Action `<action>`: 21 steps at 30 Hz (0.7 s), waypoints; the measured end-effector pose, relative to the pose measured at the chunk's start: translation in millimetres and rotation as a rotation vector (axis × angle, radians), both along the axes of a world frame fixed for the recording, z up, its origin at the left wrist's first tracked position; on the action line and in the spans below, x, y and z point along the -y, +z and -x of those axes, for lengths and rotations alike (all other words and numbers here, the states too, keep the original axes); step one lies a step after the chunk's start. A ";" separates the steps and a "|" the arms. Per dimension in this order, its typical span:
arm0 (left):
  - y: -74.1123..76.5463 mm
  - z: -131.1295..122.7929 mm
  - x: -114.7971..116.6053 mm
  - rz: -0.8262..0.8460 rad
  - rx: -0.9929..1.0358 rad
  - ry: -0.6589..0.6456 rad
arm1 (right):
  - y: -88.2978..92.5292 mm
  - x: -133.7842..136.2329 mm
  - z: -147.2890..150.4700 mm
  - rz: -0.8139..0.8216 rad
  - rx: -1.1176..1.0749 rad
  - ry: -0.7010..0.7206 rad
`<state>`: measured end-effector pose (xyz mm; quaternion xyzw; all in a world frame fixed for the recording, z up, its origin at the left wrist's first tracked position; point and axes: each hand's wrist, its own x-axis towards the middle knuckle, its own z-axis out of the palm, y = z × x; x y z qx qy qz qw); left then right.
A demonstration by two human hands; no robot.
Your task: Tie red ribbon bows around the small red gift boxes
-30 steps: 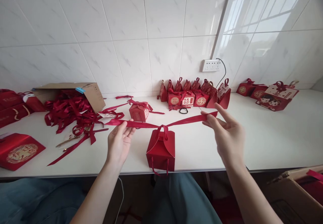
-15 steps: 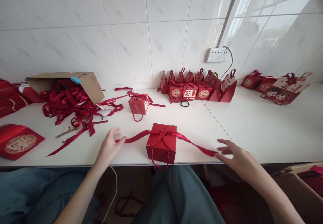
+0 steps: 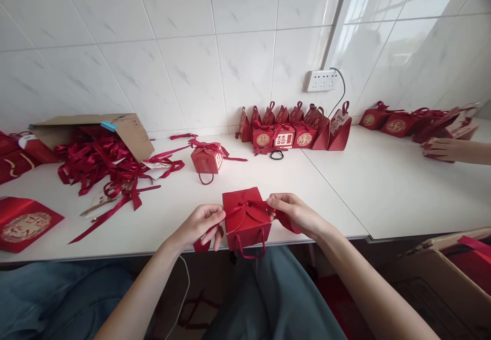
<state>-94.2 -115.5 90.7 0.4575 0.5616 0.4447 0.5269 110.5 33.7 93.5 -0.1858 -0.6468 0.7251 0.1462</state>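
Note:
A red gift box [image 3: 248, 231] with a twisted cord handle stands at the table's front edge before me. Its petal-shaped lid flaps meet under a red ribbon [image 3: 244, 205] that is crossed at the top. At the box's left side, my left hand [image 3: 205, 223] pinches one end of the ribbon, with a tail hanging below the fingers. My right hand [image 3: 291, 211] pinches the other end at the right side, and a loose length droops beneath it. Behind the box stands a smaller red box [image 3: 207, 160] with a tied ribbon.
A tipped cardboard box [image 3: 134, 135] spills red ribbons [image 3: 103, 158] at the left. Several finished red boxes [image 3: 284, 136] line the wall under a power strip [image 3: 322, 80]. Another person's hand [image 3: 441, 148] touches boxes at the far right. An open carton [image 3: 433, 263] stands below right.
Both hands have come inward from the ribbon's outstretched ends to grip it close beside the box. Another person's hand has appeared at the far right, where a patterned box has moved back.

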 end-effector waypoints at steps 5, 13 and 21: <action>-6.9 1.4 -0.8 -0.008 0.117 -0.012 | 0.7 -8.7 -6.3 0.087 0.007 0.014; -12.8 18.4 -4.9 -0.010 0.119 -0.093 | -1.7 -20.9 -7.3 0.098 0.124 0.121; -18.3 16.7 -7.6 0.003 0.118 -0.143 | -8.6 -23.6 -11.2 0.013 0.133 0.135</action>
